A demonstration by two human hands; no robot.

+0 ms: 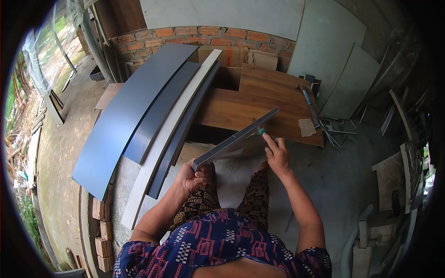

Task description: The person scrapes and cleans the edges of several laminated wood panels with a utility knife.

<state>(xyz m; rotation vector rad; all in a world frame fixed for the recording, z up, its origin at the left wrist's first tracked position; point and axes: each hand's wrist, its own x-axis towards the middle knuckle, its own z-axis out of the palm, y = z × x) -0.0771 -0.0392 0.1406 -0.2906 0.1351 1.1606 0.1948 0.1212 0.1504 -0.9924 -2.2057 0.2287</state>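
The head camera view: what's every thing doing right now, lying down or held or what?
Grey bar: held up, slanted.
Left hand: closed around the bar's near end.
Green-handled tool: held at the bar.
Right hand: closed on the tool, one finger pointing along it.
Hammer: lying down.
Ridged cardboard piece: lying down.
White strip: lying between dark panels.
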